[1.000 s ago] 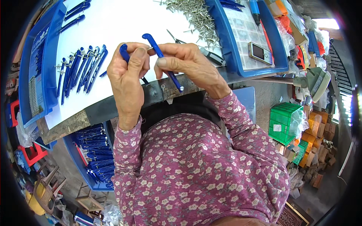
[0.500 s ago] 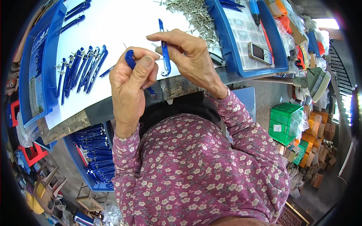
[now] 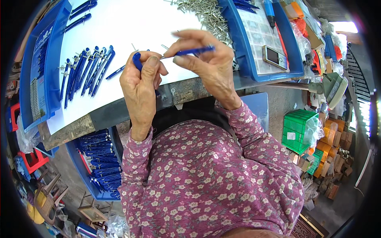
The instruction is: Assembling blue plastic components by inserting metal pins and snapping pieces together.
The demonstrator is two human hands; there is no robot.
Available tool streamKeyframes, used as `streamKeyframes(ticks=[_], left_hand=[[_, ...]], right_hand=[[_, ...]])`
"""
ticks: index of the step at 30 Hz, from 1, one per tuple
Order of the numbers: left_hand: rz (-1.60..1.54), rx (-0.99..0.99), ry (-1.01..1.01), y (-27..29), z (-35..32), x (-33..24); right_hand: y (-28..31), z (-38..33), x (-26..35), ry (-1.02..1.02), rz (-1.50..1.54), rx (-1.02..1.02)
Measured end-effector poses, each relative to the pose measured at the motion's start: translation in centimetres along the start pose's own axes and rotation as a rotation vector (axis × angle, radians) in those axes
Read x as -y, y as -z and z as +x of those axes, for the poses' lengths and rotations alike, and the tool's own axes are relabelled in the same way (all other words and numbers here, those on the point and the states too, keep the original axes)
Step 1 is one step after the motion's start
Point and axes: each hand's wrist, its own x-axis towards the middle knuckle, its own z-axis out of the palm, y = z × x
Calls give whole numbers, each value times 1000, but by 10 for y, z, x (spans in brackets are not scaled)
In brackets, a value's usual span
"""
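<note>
My left hand (image 3: 139,93) is closed around a narrow blue strip with a rounded, curled end (image 3: 137,60) that sticks up between thumb and forefinger. Close beside it, my right hand (image 3: 216,67) pinches a second slim blue strip (image 3: 195,51), held nearly level over the white work surface (image 3: 119,29). A thin metal shaft (image 3: 164,57) spans the small gap between the hands; which piece it belongs to is hard to tell. To their left lies a row of blue strips fitted with metal pins (image 3: 89,71). Loose metal pins (image 3: 208,18) are heaped beyond my right hand.
A blue tray (image 3: 51,67) stands at the left table edge. At right, another blue tray (image 3: 254,73) holds a mobile phone (image 3: 274,58) and a blue pen-shaped tool (image 3: 269,12). Below the table at left, a blue bin (image 3: 79,170) is full of blue strips.
My right hand has turned its blue strip from upright to nearly level and shifted slightly right. The left hand has moved a little right, still gripping its strip.
</note>
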Motion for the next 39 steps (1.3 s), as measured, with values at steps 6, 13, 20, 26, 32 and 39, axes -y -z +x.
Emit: streamKeyframes(ticks=[6, 13, 20, 26, 32, 39], left_hand=[[-81, -63, -98, -1, 2, 2], [-74, -50, -119, -2, 1, 1], [-13, -24, -125, -2, 1, 1], [-200, 75, -8, 0, 2, -4], [-331, 150, 17, -2, 1, -13], [-364, 174, 75, -3, -3, -16]], right_hand=[[-3, -17, -5, 264, -293, 19], [-3, -29, -1, -124, 116, 115], [1, -33, -4, -286, 233, 116], [-1, -29, -9, -248, 31, -6], [2, -16, -11, -20, -169, 13], [-1, -2, -18, 127, -274, -30]])
